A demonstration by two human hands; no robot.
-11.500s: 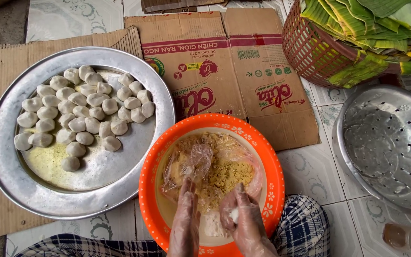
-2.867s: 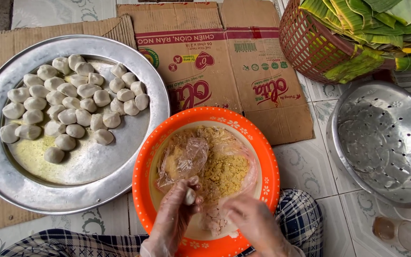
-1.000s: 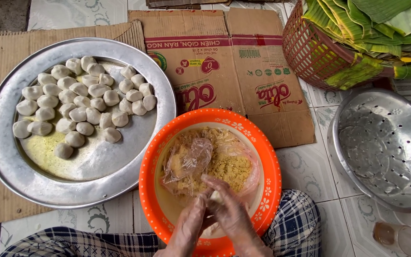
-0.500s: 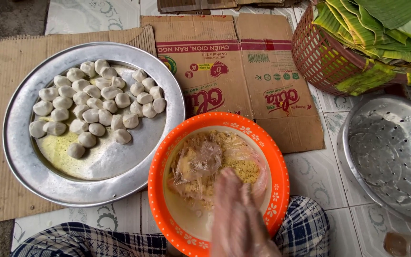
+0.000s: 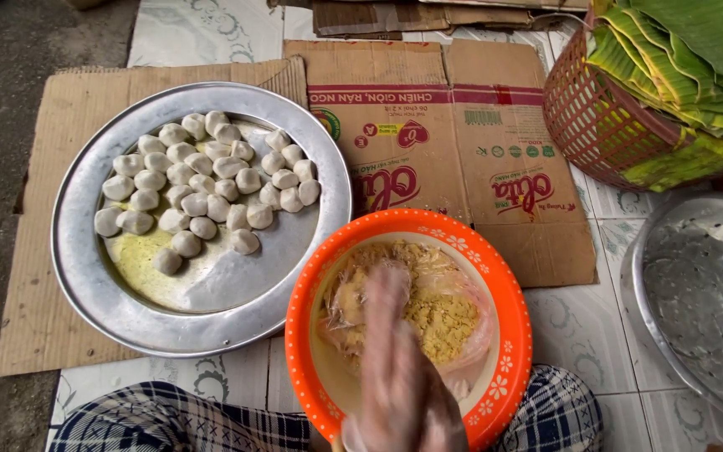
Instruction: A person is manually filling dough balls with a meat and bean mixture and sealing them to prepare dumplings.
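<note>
One gloved hand (image 5: 399,368) visible, blurred, reaching into orange bowl (image 5: 512,335) over yellow crumbly filling (image 5: 445,322) in clear plastic bag; grip state unclear, which hand unclear. One round metal tray (image 5: 85,276) at left, roughly thirty pale dough balls (image 5: 202,188). One perforated metal steamer tray (image 5: 705,293) right. One red basket (image 5: 587,117) holding green leaves (image 5: 679,67).

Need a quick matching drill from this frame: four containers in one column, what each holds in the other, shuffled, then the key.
Column 1
1. round metal tray
2. orange bowl
3. reddish woven basket
4. perforated metal pan

Column 2
A. green banana leaves
B. nothing seen inside
C. pale dough balls
D. yellow crumbly filling in clear plastic, gloved hand over it

Pairs: 1-C, 2-D, 3-A, 4-B
</note>
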